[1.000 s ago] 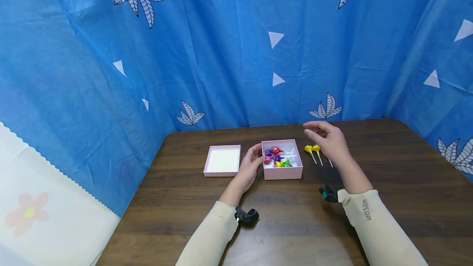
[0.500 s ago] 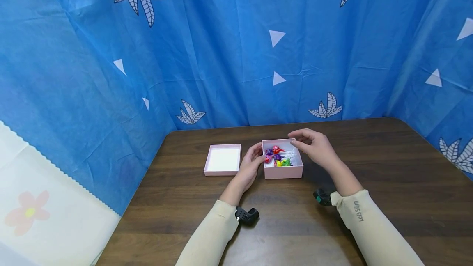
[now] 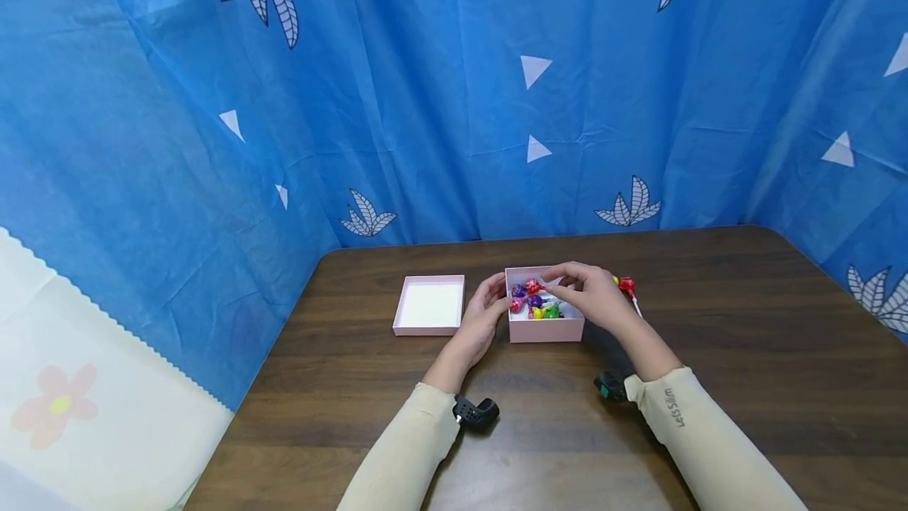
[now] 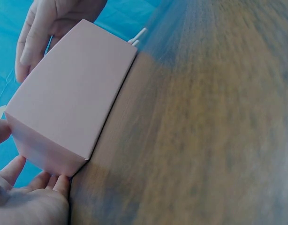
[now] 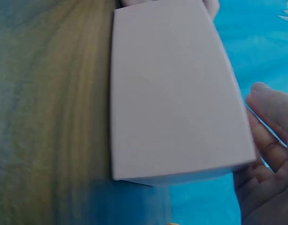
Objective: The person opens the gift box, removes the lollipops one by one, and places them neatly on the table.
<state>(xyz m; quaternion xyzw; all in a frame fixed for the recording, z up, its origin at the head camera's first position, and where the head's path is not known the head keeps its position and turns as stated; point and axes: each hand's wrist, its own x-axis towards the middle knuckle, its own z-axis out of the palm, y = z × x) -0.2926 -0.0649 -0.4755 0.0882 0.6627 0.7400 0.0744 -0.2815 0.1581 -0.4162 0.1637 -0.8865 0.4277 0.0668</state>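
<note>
A pale pink square box (image 3: 546, 330) stands on the table with several wrapped lollipops in it. Their wrappers are red, purple, yellow and green. My left hand (image 3: 484, 317) rests against the box's left side, thumb by the front rim and fingers along the wall. Above the right part of the box is my right hand (image 3: 594, 295), its thumb and forefinger apart near a red lollipop (image 3: 533, 286). Nothing shows between those fingers, and they hide some sticks. In the right wrist view, the box's plain front (image 5: 177, 93) covers the contents.
A shallow pink lid (image 3: 429, 306) with a white inside lies left of the box. Right of the box, another red lollipop (image 3: 627, 284) lies on the table (image 3: 539, 408), with a bit of yellow wrapper beside it, partly behind my right hand. A blue curtain (image 3: 454, 101) hangs behind.
My right hand has moved left, from over the lollipops on the table to above the box. A red lollipop on the table has come into sight. My left hand stays at the box.
</note>
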